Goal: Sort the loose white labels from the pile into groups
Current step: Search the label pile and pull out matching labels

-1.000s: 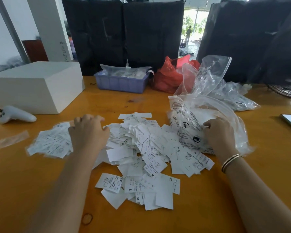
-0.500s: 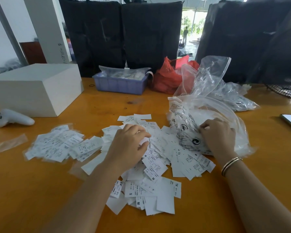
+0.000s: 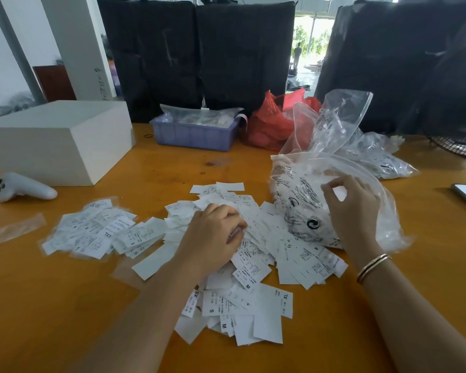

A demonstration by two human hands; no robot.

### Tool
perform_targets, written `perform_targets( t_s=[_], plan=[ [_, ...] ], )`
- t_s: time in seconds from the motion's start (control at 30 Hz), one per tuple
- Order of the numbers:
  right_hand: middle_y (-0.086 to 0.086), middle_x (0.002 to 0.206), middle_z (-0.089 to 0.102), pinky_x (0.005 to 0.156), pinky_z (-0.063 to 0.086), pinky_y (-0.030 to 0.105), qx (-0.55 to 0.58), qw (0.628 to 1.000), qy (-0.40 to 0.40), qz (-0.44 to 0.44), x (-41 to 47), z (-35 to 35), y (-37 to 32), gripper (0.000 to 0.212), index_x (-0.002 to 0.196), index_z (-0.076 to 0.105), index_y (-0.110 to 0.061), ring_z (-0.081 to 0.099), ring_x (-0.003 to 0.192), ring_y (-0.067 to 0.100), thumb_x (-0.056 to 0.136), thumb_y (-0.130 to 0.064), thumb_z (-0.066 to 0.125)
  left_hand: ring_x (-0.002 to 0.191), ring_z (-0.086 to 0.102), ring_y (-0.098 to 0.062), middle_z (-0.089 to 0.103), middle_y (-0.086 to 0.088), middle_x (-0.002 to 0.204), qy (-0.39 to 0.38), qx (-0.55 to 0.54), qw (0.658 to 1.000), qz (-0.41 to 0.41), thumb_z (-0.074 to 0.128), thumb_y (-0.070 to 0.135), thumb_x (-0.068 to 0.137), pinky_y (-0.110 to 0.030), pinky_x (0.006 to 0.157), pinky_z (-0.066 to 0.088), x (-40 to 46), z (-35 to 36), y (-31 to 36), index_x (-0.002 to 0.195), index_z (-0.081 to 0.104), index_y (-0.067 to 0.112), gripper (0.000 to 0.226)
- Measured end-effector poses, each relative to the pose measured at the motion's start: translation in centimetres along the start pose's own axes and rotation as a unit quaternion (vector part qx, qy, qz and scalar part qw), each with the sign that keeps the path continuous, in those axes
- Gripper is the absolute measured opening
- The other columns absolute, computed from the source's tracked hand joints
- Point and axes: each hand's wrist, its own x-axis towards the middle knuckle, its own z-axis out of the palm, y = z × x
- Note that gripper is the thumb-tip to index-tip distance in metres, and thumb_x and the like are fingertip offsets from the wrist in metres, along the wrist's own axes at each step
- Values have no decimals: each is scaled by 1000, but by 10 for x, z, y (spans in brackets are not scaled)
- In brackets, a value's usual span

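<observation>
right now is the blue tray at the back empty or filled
Filled. The blue tray holds clear plastic packets heaped above its rim. What the packets contain cannot be told.

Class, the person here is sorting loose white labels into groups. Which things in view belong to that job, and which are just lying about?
Part of the job:
label pile
sorted group
left hand
right hand
clear bag

Lying about:
white box
controller
blue tray
red bag
</observation>
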Motion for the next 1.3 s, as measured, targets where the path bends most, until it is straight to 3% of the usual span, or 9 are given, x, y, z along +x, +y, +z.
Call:
perform_targets(
  t_s=[0.13, 0.23, 0.33, 0.47, 0.63, 0.83, 0.97, 1.17, 1.3],
  plan=[
    [3, 86, 67, 81, 41, 23, 92, 989, 34, -115, -3, -8, -30, 10, 87, 66, -9, 60, 83, 15, 90, -15, 59, 117, 45, -11, 59, 9, 121, 7, -16, 1000, -17, 54, 32, 93, -26, 94, 29, 2, -1, 0, 110, 66, 28, 22],
    [-9, 74, 63, 58, 45, 15, 231, 964, -109, -77, -22, -1, -65, 10, 83, 61, -19, 57, 63, 3, 91, -17, 55, 112, 49, -6, 62, 11, 115, 38, -129, 989, -68, 45, 37, 96, -24, 95, 32, 4, -8, 5, 115, 64, 25, 29],
    [-1, 74, 65, 60, 52, 20, 349, 882, -309, 63, -50, 13, -85, 14, 81, 57, -16, 61, 65, 10, 93, -16, 49, 80, 56, 8, 64, 25, 86, 111, -323, 922, -182, 34, 30, 101, -14, 74, 44, 5, -19, 9, 109, 62, 26, 29],
    [-5, 61, 63, 55, 51, 25, 402, 824, -376, 134, -62, 20, -82, 20, 77, 53, -12, 58, 56, 11, 96, -14, 48, 86, 67, -12, 73, 0, 93, 55, -515, 821, -243, 25, 40, 101, -25, 70, 51, 8, -33, 2, 106, 61, 26, 38],
    [-5, 57, 62, 53, 52, 31, 379, 834, -364, 167, -66, 26, -71, 19, 78, 54, -13, 65, 55, 17, 94, -23, 53, 74, 66, -8, 70, 8, 76, -10, -463, 862, -204, 68, 27, 84, -15, 61, 50, 7, -31, -3, 97, 65, 28, 14],
    [4, 68, 69, 44, 49, 23, 419, 824, -333, 188, -65, 30, -66, 13, 84, 55, -12, 66, 54, 21, 89, -21, 61, 88, 66, -15, 69, 1, 88, 3, -393, 893, -218, 70, 13, 83, -29, 82, 55, 6, -20, -3, 87, 66, 33, 21],
    [6, 73, 71, 43, 49, 21, 448, 813, -315, 199, -61, 27, -68, 10, 86, 55, -8, 65, 53, 18, 89, -16, 60, 77, 65, 0, 68, 11, 81, 38, -379, 898, -218, 68, 12, 85, -14, 70, 51, 6, -20, -3, 84, 66, 34, 22],
    [4, 85, 66, 51, 53, 21, 402, 899, 0, 171, -17, -3, -50, 10, 86, 55, -19, 68, 60, 18, 88, -11, 61, 66, 61, 3, 62, 11, 83, 48, -358, 901, -241, 61, 15, 91, -5, 54, 46, 7, -21, -6, 104, 65, 29, 20],
    [0, 95, 65, 73, 49, 19, 149, 988, 0, 45, -13, -2, -20, 9, 91, 58, -18, 64, 90, 21, 90, -9, 58, 66, 66, 3, 68, 7, 86, 24, -367, 898, -239, 58, 10, 92, -14, 61, 54, 6, -18, -5, 106, 67, 23, 21]
  ],
)
